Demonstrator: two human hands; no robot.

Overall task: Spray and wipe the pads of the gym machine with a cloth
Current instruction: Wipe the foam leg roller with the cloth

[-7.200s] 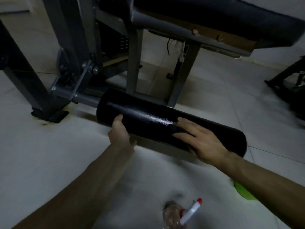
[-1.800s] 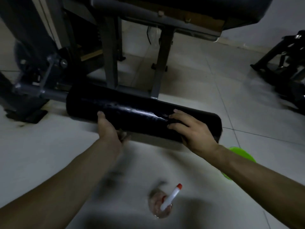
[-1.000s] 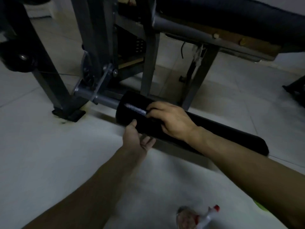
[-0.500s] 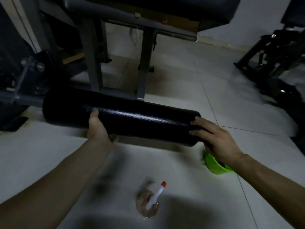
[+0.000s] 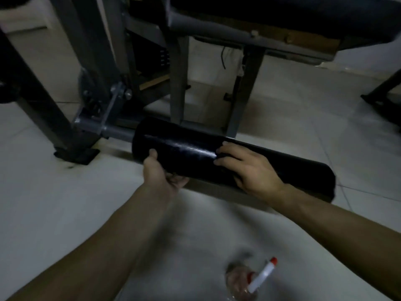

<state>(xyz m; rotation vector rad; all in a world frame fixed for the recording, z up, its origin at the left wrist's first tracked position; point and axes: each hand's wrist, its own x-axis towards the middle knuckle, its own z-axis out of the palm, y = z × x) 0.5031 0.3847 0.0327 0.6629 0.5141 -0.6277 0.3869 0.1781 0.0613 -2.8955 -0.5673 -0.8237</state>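
Both hands on the black roller pad [image 5: 191, 146] of the gym machine [image 5: 102, 88].

The left hand [image 5: 161, 175] grips the low, floor-level pad, thumb in front and fingers beneath. The right hand [image 5: 251, 170] rests on top with bent fingers; whether it holds a cloth cannot be told. A spray bottle [image 5: 257, 279] sits on the floor [image 5: 43, 203] nearby.

Dim light. Black roller pad [image 5: 184, 146] sticks out fr. grey machine frame [image 5: 91, 51], low over tiled floor [image 5: 43, 203]. L hand [image 5: 160, 172] grips roller pad fr. below, thumb on top; R hand [image 5: 249, 168] curls over its top, mid-length. Spray bottle [image 5: 258, 276] on floor nr camera, blurred. Bench pad [image 5: 282, 9] above.
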